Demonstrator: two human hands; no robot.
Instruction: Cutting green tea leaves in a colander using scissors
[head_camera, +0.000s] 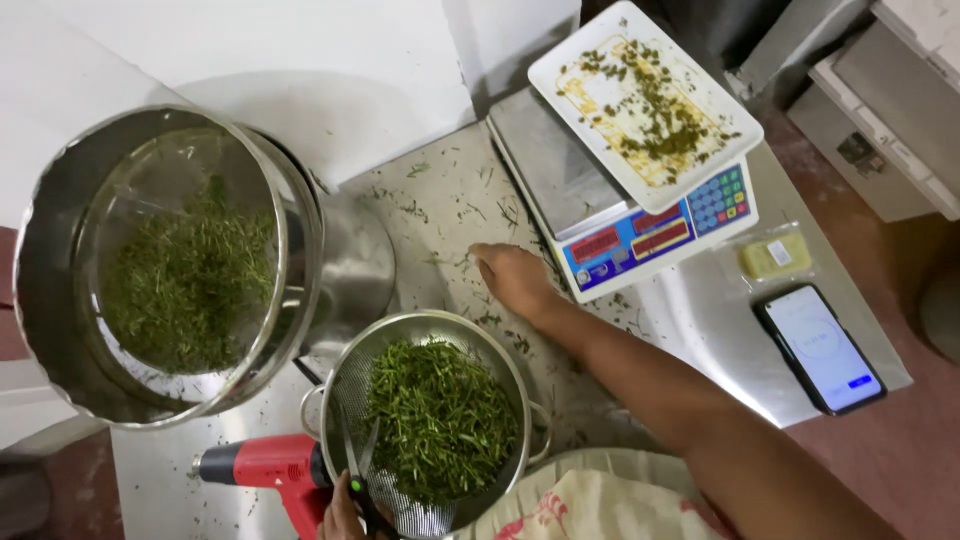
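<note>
Our left hand (345, 512) grips black scissors (358, 470) pointing up over the herb-filled colander (432, 420), while our right hand (515, 277) rests empty, fingers loosely curled, mid-tabletop (440, 215) beyond it.

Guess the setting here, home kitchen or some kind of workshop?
Probably a small herb-processing workspace, not a plain kitchen: a digital weighing scale carrying a tray of dried bits, a colander of cut green stems, and a large steel drum holding more.
</note>
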